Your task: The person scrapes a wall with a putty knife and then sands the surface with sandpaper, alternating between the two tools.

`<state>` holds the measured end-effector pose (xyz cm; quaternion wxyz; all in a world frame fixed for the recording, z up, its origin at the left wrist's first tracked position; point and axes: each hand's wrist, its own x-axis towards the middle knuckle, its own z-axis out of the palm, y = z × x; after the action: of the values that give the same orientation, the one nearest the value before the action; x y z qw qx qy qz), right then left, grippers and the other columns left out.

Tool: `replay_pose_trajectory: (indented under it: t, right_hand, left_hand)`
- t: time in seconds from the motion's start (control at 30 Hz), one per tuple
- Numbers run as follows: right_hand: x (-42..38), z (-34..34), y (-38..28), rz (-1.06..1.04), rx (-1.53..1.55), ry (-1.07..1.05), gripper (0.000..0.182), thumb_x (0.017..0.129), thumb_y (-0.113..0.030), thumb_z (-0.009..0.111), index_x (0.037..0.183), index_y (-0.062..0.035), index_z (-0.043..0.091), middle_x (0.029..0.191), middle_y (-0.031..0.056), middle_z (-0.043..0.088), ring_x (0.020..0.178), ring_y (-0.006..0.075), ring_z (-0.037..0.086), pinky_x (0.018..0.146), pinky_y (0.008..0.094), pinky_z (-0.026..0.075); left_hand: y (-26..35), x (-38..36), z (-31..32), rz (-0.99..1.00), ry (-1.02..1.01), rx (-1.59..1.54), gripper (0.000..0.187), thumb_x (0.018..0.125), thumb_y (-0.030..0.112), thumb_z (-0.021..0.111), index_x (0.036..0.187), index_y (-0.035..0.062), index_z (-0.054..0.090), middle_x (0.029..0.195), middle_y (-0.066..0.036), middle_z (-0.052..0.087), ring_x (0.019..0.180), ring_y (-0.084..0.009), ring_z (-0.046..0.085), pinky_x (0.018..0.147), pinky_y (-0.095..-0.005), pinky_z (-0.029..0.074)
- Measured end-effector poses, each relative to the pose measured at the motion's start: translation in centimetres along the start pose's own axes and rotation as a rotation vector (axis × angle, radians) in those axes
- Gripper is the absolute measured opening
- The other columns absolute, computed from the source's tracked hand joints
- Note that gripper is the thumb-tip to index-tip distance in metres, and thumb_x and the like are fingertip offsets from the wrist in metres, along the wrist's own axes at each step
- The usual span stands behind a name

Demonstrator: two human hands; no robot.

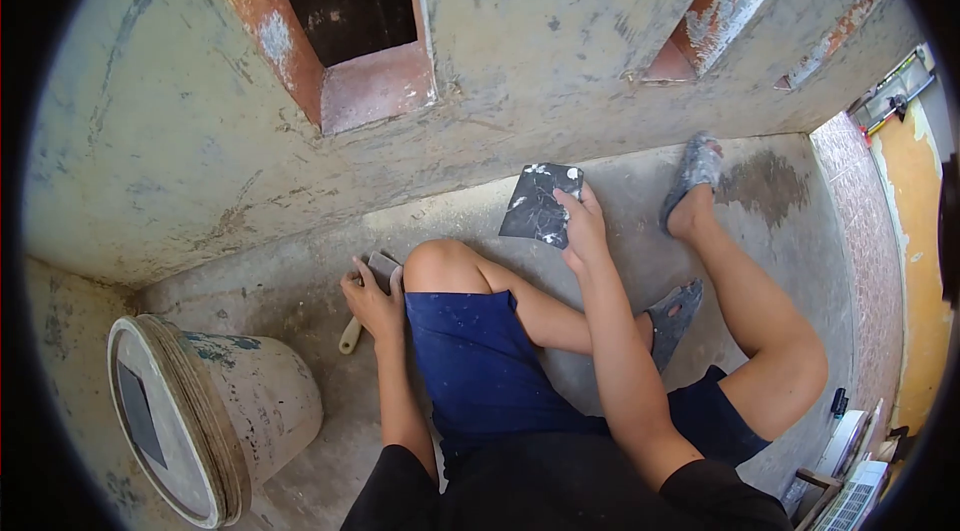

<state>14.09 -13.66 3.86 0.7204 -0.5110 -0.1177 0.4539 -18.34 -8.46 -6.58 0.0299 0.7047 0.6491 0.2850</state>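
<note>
My right hand (585, 228) grips the near right edge of a dark, square sheet (535, 209) with white smears, held above the floor by the wall. My left hand (373, 303) is beside my bent knee, its fingers around a scraper (350, 335). The scraper's pale handle sticks out below the hand, and a grey flat piece, seemingly its blade, shows between finger and thumb. The hand hides the scraper's middle.
A dirty white bucket (270, 396) with a dark square on its lid lies at the lower left. The plastered wall (540, 51) has several slanted openings. My feet, in grey clogs (675, 316), are on the concrete floor (310, 311). Assorted items stand at the lower right.
</note>
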Motion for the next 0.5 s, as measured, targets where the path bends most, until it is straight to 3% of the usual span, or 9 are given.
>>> replay_pose_trajectory:
  t: [0.2,0.3,0.37,0.4,0.47,0.5]
  right_hand:
    - [-1.2,-1.7,-0.6,-0.131,0.033,0.009,0.029,0.094,-0.003,0.057,0.122,-0.0065,0.058,0.109,0.0048,0.066,0.096,0.0151,0.066,0.082,0.03,0.055]
    - [-1.4,-2.6,-1.3,-0.092,0.11,0.021,0.03,0.094,-0.004,0.056,0.123,-0.0069,0.057,0.109,0.0045,0.066,0.097,0.015,0.065,0.083,0.0302,0.055]
    - [-0.9,-3.0,-1.5,-0.063,0.216,0.018,0.029,0.094,-0.002,0.056,0.123,-0.005,0.055,0.11,0.0057,0.064,0.097,0.0146,0.063,0.084,0.0297,0.053]
    - [-0.6,-3.2,-1.5,-0.054,0.224,0.008,0.029,0.094,-0.002,0.056,0.123,-0.005,0.055,0.11,0.0057,0.064,0.097,0.0146,0.063,0.084,0.0297,0.053]
    - [0.2,-3.5,-1.5,-0.048,0.271,-0.019,0.029,0.095,-0.005,0.056,0.124,-0.007,0.055,0.11,0.005,0.066,0.098,0.0159,0.066,0.083,0.0309,0.055]
    - [0.1,-3.5,-1.8,-0.047,0.304,-0.014,0.028,0.094,-0.004,0.057,0.121,-0.0069,0.057,0.108,0.0052,0.066,0.097,0.0166,0.066,0.083,0.0314,0.055]
  left_hand:
    - [0.4,-1.8,-0.9,0.094,0.083,0.302,0.066,0.088,0.037,0.071,0.143,0.0068,0.049,0.13,-0.025,0.047,0.112,-0.0379,0.05,0.098,-0.0484,0.037]
    - [-0.1,-3.5,-2.4,0.096,0.09,0.223,0.052,0.09,0.03,0.068,0.135,0.0072,0.058,0.123,-0.019,0.056,0.109,-0.0335,0.053,0.1,-0.0472,0.036]
    - [-1.6,-4.4,-2.7,0.07,-0.09,0.225,0.037,0.09,0.025,0.067,0.122,0.007,0.068,0.111,-0.011,0.064,0.104,-0.0293,0.056,0.101,-0.0466,0.036]
    - [-2.0,-4.5,-2.4,0.065,-0.082,0.238,0.037,0.09,0.025,0.067,0.122,0.007,0.068,0.111,-0.011,0.064,0.104,-0.0293,0.056,0.101,-0.0466,0.036]
    - [-3.1,-4.9,-1.9,0.282,0.023,0.273,0.028,0.089,0.021,0.065,0.113,0.007,0.072,0.102,-0.01,0.067,0.1,-0.0279,0.057,0.1,-0.0457,0.037]
    - [-3.1,-4.9,-2.4,0.269,0.024,0.29,0.028,0.089,0.021,0.065,0.113,0.007,0.072,0.102,-0.01,0.067,0.1,-0.0279,0.057,0.1,-0.0457,0.037]
